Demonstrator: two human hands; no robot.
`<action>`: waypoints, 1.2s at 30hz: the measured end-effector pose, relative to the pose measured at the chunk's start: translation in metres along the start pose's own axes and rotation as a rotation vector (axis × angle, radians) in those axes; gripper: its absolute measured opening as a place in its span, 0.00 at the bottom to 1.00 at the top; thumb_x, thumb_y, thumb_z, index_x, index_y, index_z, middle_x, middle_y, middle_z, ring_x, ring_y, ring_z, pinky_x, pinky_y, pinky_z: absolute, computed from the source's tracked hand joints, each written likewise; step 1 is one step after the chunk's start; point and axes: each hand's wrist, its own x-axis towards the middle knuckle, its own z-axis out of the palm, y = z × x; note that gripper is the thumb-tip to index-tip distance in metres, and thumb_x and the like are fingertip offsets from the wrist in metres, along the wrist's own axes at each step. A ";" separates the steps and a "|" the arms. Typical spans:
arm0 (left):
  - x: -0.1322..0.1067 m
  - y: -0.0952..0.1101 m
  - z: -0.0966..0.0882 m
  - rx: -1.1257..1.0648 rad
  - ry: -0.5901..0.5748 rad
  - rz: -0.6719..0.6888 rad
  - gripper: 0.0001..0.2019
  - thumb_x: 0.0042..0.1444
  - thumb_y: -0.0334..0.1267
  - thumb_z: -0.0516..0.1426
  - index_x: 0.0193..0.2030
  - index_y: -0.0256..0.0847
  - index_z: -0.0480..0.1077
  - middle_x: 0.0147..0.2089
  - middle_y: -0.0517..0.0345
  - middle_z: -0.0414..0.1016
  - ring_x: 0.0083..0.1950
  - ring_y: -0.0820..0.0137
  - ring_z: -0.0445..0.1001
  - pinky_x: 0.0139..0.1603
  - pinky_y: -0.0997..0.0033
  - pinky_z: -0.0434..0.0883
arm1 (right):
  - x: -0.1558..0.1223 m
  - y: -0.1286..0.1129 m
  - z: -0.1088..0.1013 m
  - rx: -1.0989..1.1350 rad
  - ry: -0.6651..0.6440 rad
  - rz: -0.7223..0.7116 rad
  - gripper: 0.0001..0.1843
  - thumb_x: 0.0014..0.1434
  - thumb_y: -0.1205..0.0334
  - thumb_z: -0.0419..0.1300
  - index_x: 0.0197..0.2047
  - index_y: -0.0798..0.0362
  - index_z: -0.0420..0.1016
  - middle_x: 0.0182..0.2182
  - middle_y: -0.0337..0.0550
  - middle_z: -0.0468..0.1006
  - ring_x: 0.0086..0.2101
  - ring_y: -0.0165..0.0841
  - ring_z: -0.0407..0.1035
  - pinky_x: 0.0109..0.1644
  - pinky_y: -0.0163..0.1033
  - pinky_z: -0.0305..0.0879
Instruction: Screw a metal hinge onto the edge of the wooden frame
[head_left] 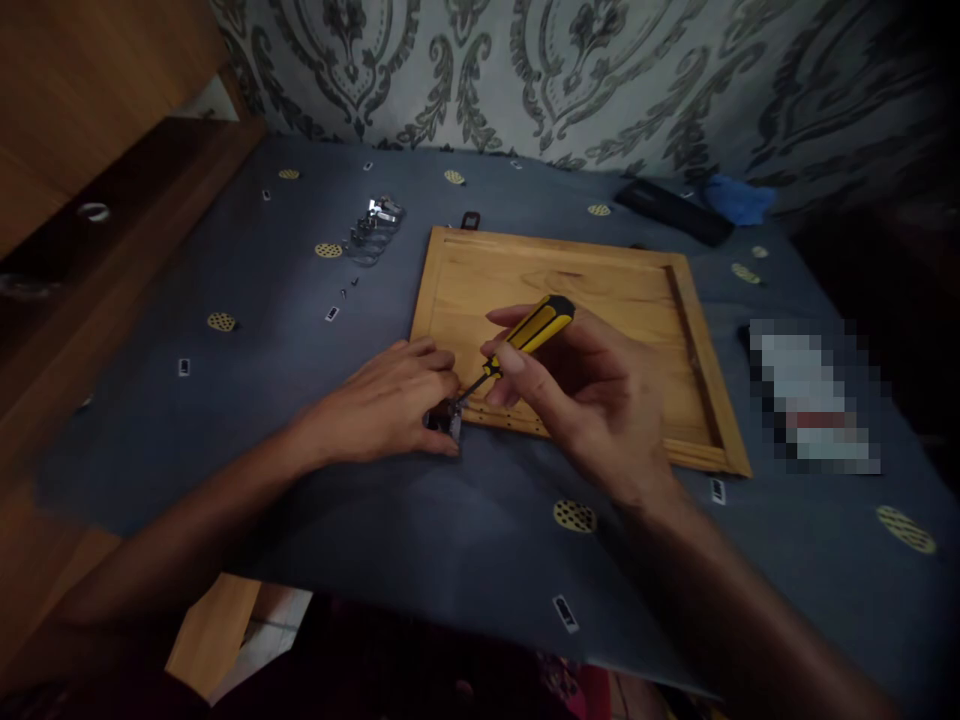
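My right hand (600, 390) grips a screwdriver (534, 332) with a yellow and black handle, thumb and fingers around it. Its thin shaft slants down to the left, and the tip meets a small metal fitting (453, 424) at the near left corner of a framed wooden panel (431, 290). Fingers of my left hand (390, 405) close around that fitting and press it by the panel's edge, covering part of it. Whether a screw sits under the tip is too small to tell. Several small dark holes run along the panel's near edge.
Shiny metal fittings (375, 228) lie in a heap at the back left, with small screws (349, 288) nearby. A dark metal tab (470, 220) shows at the panel's far edge. Farther right are a black case (673, 212), a blue cloth (739, 200) and a pixelated item (814, 400).
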 end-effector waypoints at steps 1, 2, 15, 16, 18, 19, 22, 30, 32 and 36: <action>0.000 0.001 -0.001 0.016 -0.011 -0.012 0.16 0.59 0.49 0.68 0.44 0.39 0.75 0.52 0.51 0.74 0.55 0.56 0.70 0.59 0.56 0.66 | -0.001 -0.001 -0.001 -0.003 -0.015 0.005 0.12 0.65 0.50 0.69 0.46 0.48 0.79 0.30 0.34 0.79 0.24 0.29 0.76 0.29 0.36 0.76; 0.001 0.002 -0.002 0.029 -0.021 -0.022 0.17 0.59 0.49 0.68 0.44 0.38 0.75 0.52 0.51 0.74 0.55 0.56 0.70 0.59 0.56 0.66 | -0.001 -0.001 -0.002 0.000 -0.023 0.005 0.12 0.65 0.51 0.69 0.45 0.49 0.80 0.29 0.33 0.79 0.24 0.28 0.76 0.29 0.36 0.76; 0.000 -0.001 0.001 0.051 0.013 0.011 0.20 0.58 0.52 0.69 0.44 0.37 0.75 0.46 0.53 0.73 0.51 0.58 0.70 0.51 0.60 0.65 | -0.014 0.006 0.002 0.003 0.261 -0.154 0.06 0.62 0.60 0.72 0.37 0.48 0.79 0.34 0.37 0.78 0.21 0.26 0.74 0.22 0.35 0.71; 0.000 -0.001 0.001 0.053 0.016 0.010 0.20 0.58 0.52 0.69 0.44 0.37 0.75 0.46 0.53 0.73 0.50 0.59 0.70 0.51 0.60 0.65 | -0.015 0.007 0.001 -0.003 0.248 -0.151 0.06 0.62 0.60 0.72 0.37 0.48 0.79 0.33 0.36 0.78 0.21 0.26 0.73 0.22 0.35 0.70; 0.000 -0.001 0.001 0.056 0.019 0.007 0.19 0.59 0.51 0.68 0.44 0.37 0.75 0.47 0.53 0.73 0.51 0.59 0.70 0.52 0.60 0.65 | -0.017 0.011 0.000 -0.029 0.226 -0.142 0.06 0.62 0.60 0.72 0.38 0.46 0.78 0.33 0.34 0.78 0.21 0.26 0.73 0.22 0.36 0.71; 0.000 0.000 0.000 0.057 0.015 0.005 0.18 0.59 0.51 0.68 0.44 0.38 0.75 0.48 0.53 0.73 0.52 0.58 0.70 0.53 0.60 0.65 | -0.018 0.012 0.000 -0.048 0.219 -0.135 0.07 0.62 0.59 0.72 0.39 0.45 0.78 0.33 0.34 0.78 0.22 0.27 0.73 0.23 0.37 0.71; 0.000 0.001 -0.001 0.058 -0.012 -0.005 0.17 0.59 0.50 0.68 0.44 0.38 0.74 0.50 0.52 0.73 0.54 0.57 0.70 0.54 0.58 0.65 | -0.020 0.013 0.000 -0.085 0.226 -0.116 0.08 0.61 0.58 0.72 0.40 0.44 0.77 0.33 0.35 0.78 0.24 0.29 0.73 0.26 0.39 0.72; 0.000 0.000 0.000 0.041 0.004 0.008 0.16 0.61 0.49 0.67 0.46 0.39 0.75 0.48 0.52 0.73 0.53 0.57 0.70 0.54 0.58 0.65 | -0.019 0.012 0.001 -0.026 0.206 -0.114 0.07 0.63 0.58 0.71 0.39 0.45 0.76 0.33 0.33 0.78 0.22 0.27 0.74 0.25 0.37 0.72; 0.000 0.000 0.001 0.036 0.007 0.011 0.16 0.62 0.48 0.66 0.48 0.39 0.75 0.49 0.52 0.73 0.54 0.57 0.69 0.55 0.58 0.65 | -0.019 0.014 0.001 -0.018 0.187 -0.104 0.08 0.63 0.58 0.71 0.39 0.45 0.76 0.31 0.33 0.77 0.22 0.28 0.75 0.25 0.37 0.72; 0.000 0.000 0.000 0.039 -0.003 0.005 0.16 0.62 0.48 0.66 0.49 0.40 0.75 0.48 0.53 0.72 0.53 0.58 0.69 0.55 0.58 0.65 | -0.020 0.017 0.002 -0.006 0.166 -0.082 0.10 0.61 0.57 0.72 0.39 0.46 0.75 0.32 0.34 0.78 0.22 0.29 0.75 0.24 0.38 0.72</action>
